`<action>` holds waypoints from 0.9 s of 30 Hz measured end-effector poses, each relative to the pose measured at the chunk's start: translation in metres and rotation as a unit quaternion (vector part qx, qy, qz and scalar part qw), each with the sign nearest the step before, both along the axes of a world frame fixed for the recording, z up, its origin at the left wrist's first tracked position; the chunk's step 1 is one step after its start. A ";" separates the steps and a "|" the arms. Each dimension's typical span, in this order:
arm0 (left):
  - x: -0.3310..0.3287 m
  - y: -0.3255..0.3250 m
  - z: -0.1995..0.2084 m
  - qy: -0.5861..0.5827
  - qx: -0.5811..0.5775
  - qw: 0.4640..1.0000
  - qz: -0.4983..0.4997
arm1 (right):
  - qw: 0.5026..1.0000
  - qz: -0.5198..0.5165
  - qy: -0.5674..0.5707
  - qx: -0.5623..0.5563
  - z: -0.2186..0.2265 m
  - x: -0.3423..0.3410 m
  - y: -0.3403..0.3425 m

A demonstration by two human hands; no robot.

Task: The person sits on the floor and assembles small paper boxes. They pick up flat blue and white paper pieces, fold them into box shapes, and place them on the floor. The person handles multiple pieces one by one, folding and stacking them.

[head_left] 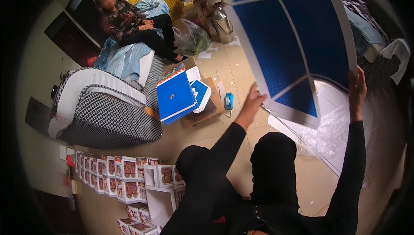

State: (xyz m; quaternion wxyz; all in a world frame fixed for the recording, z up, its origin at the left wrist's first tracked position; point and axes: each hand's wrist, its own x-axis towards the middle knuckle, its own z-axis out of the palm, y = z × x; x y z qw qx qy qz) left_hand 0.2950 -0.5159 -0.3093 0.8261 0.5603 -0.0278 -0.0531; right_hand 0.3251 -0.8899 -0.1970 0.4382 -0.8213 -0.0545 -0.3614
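Note:
Raised in front of me is a large creased cardboard sheet (271, 36) with dark blue panels and white borders, probably an unfolded box blank. My left hand (252, 102) grips its lower left edge, fingers partly hidden behind it. On the lower right edge, my right hand (357, 89) is closed around the border. Beneath the sheet, white flat cardboard sheets (282, 128) lie on the floor with crumpled clear plastic (332, 125) over them. To the left, a blue flat box (176, 97) rests beside a smaller blue-and-white piece (201, 93) on a low wooden stool (211, 113).
A blue tape dispenser (228, 101) stands by the stool. Stacked white window boxes (129, 168) line the lower left. A person (129, 23) sits on a sofa (108, 110) at the far left. A metal thermos (222, 24) and plastic bag (192, 36) stand farther back.

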 end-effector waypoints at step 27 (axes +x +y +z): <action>-0.011 0.118 -0.036 0.092 0.084 0.988 0.089 | 0.856 0.102 0.507 0.020 -0.279 -0.057 -0.137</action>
